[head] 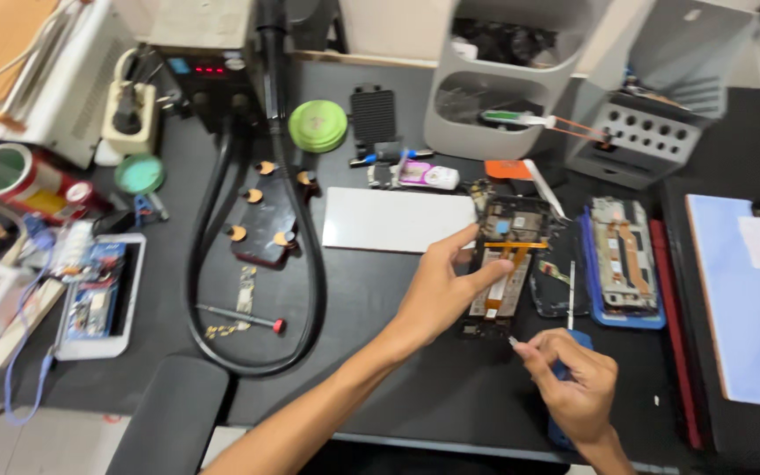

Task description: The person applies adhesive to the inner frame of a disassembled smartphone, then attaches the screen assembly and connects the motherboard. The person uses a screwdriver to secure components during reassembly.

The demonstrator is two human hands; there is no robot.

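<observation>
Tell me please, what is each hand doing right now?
Left hand: open, fingers resting on the opened phone.
Right hand: closed on a small blue-handled tool.

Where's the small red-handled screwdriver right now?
The red-handled screwdriver lies on the black mat left of centre in the head view, inside the loop of the black hose, beside a small circuit board.

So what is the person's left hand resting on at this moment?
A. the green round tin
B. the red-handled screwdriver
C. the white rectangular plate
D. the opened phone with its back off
D: the left hand lies with its fingers on the opened phone, whose inner parts and orange flex strip show, while the right hand pinches a small tool just below it.
</observation>
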